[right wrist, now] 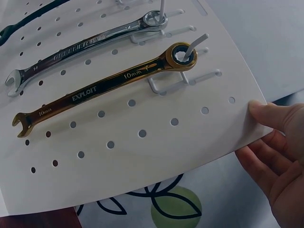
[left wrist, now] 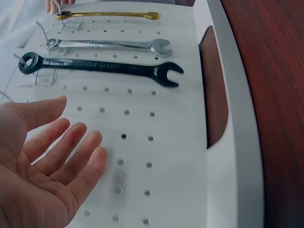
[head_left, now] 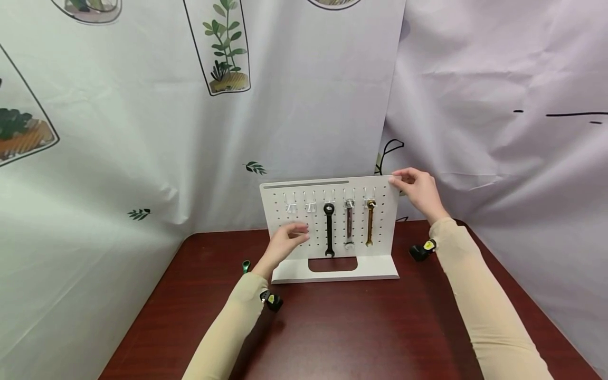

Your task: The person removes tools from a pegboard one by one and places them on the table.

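A white pegboard [head_left: 314, 232] stands upright on the table. On its hooks hang a black combination wrench [head_left: 329, 229], a silver wrench [right wrist: 85, 47] and a gold 10mm wrench [right wrist: 102, 89]. My right hand [head_left: 418, 191] pinches the board's upper right corner between thumb and fingers; the right wrist view shows the thumb on the front face and the fingers behind the edge. In front of the board's left part is my left hand [left wrist: 57, 161], holding nothing, its fingers loosely bent and apart from the black wrench.
Two bare hooks [head_left: 291, 203] sit on the board's left side. A green-handled tool [head_left: 246, 266] lies on the dark red table [head_left: 351, 327] left of the board, partly hidden by my left arm. Behind hangs a white printed curtain [head_left: 313, 105].
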`<state>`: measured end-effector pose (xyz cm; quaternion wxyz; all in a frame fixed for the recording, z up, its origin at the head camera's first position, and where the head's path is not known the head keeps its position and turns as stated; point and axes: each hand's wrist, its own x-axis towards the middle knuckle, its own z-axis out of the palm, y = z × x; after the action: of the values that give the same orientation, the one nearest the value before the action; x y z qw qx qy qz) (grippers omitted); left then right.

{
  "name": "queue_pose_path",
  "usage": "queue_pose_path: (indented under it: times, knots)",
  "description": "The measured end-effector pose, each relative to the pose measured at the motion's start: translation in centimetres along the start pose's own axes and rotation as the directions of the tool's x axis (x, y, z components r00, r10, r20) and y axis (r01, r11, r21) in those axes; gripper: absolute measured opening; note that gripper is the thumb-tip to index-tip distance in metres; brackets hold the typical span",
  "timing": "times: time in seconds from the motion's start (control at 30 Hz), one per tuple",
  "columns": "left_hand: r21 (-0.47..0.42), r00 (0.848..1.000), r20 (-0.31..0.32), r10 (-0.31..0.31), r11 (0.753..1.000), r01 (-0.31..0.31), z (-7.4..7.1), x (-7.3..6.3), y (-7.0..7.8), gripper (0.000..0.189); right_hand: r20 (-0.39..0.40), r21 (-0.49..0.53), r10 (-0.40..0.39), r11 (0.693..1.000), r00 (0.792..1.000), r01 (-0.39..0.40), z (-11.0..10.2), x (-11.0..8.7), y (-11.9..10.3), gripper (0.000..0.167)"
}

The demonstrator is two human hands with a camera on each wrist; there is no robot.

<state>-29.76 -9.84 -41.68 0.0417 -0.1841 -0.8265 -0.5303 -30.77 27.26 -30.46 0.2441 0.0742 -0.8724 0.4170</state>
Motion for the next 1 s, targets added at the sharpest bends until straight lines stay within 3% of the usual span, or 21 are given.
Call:
queue_pose_path:
  times: [0.27,0.57,0.77,1.0]
  knots:
    - [-0.029,0.998,0.035,0.044,0.999,-0.043,1.5,1.4,1.5,0.035,0.002,0.004,-0.001,1.0,1.0,0.001,-0.1,0.1,-0.1,0.039]
    - [-0.075,0.996,0.073,0.043,0.997,-0.037,3.4,2.2,2.4,0.041,0.0,-0.009,-0.004,1.0,1.0,0.004,-0.1,0.1,-0.2,0.038]
    - [-0.071,0.997,0.071,0.006,0.998,-0.001,4.4,2.4,2.4,0.047,-0.003,-0.008,-0.004,1.0,1.0,0.004,0.0,0.0,-0.1,0.035]
    - [-0.027,0.998,0.05,0.047,0.999,-0.046,5.3,2.6,1.9,0.03,-0.003,-0.005,0.001,1.0,1.0,-0.001,0.0,-0.1,-0.1,0.036]
